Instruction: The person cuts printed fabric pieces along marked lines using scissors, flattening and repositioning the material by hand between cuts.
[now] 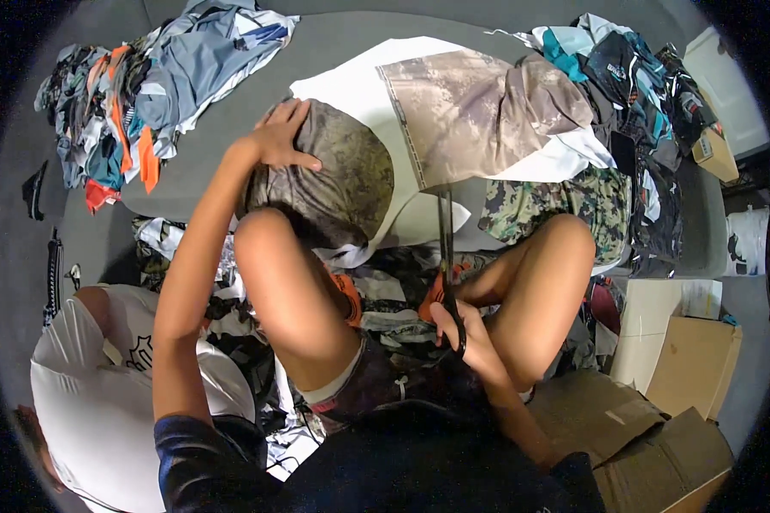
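The left hand (284, 137) presses flat, fingers spread, on a camouflage fabric piece (334, 179), pinning it taut. The right hand (462, 329) grips long scissors (446, 248), blades pointing away toward the fabric edge beyond it.

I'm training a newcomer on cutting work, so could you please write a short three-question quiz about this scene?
1. True or false: the right hand holds scissors.
2. What does the left hand press on? A) cardboard box B) camouflage fabric piece C) white sheet
3. Fill in: the scissor blades point toward the ___ edge of the larger camouflage panel.

Key: 1 true; 2 B, the camouflage fabric piece; 3 lower.
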A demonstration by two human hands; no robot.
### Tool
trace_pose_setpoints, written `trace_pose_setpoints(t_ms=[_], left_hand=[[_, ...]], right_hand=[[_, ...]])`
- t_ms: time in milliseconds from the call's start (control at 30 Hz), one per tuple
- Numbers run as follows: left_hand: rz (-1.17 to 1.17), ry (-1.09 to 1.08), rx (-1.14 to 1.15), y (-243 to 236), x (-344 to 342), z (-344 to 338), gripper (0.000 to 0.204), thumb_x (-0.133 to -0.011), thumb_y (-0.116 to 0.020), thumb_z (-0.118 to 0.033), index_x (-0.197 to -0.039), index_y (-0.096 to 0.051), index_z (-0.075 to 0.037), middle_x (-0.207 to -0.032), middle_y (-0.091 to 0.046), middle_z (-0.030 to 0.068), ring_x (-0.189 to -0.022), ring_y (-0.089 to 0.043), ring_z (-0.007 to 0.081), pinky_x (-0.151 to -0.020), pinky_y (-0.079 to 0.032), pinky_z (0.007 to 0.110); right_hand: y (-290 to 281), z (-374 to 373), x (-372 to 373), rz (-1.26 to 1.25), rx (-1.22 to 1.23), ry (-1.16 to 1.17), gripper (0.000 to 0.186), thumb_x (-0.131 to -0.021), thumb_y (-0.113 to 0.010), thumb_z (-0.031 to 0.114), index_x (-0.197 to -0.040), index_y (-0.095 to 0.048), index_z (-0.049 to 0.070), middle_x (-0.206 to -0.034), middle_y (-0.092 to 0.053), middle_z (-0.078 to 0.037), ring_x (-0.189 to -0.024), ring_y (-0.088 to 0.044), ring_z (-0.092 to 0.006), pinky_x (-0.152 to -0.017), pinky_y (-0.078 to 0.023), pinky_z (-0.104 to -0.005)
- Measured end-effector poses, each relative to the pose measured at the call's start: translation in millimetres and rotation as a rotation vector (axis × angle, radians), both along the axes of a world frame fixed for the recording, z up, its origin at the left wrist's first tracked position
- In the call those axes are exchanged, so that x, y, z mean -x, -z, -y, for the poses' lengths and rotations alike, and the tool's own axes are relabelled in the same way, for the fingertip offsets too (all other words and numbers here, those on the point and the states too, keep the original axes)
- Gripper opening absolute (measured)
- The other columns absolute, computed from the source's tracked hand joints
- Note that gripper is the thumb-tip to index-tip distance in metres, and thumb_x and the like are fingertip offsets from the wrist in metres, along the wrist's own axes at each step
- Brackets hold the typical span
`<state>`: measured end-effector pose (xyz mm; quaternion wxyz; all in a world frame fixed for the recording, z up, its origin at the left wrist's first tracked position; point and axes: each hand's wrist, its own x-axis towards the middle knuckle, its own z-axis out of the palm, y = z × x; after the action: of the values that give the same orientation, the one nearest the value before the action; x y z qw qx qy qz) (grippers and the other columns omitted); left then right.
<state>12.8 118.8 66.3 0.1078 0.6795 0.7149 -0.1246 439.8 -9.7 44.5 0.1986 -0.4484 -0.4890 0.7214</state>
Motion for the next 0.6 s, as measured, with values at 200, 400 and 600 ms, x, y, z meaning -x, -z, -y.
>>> trace_pose_setpoints(t_ms=[200, 400, 600], left_hand=[[0.542, 0.516, -0.264, -4, -85, -42, 0.074, -0.081, -0.070, -0.032, -0.143, -0.035, -0.012, -0.152, -0.027, 0.0114, -0.138, -0.028, 0.0313, -0.112, -0.027, 0.041], [0.686, 0.772, -0.285, 30, -123, -64, 0.077, -0.077, -0.073, -0.044, -0.140, -0.041, -0.014, -0.148, -0.033, 0.0121, -0.135, -0.032, 0.0321, -0.112, -0.027, 0.045], [0.655, 0.806, -0.513, 42, -116, -51, 0.076, -0.074, -0.071, -0.053, -0.135, -0.048, -0.013, -0.146, -0.037, 0.0118, -0.133, -0.035, 0.0334, -0.109, -0.030, 0.046]], right_hand=[[10, 2, 9, 0.080, -0.011, -0.034, 0.032, -0.090, -0.066, 0.027, -0.069, -0.048, 0.011, -0.056, -0.044, 0.004, -0.051, -0.040, -0.0077, -0.047, -0.033, -0.0235], [15, 0, 14, 0.114, -0.124, -0.040, 0.033, -0.088, -0.068, 0.021, -0.065, -0.046, 0.010, -0.056, -0.043, 0.004, -0.050, -0.036, -0.0081, -0.047, -0.031, -0.0236], [18, -4, 14, 0.109, -0.175, -0.074, 0.025, -0.091, -0.062, 0.018, -0.071, -0.051, 0.008, -0.058, -0.046, 0.003, -0.048, -0.041, -0.0067, -0.047, -0.036, -0.0208]])
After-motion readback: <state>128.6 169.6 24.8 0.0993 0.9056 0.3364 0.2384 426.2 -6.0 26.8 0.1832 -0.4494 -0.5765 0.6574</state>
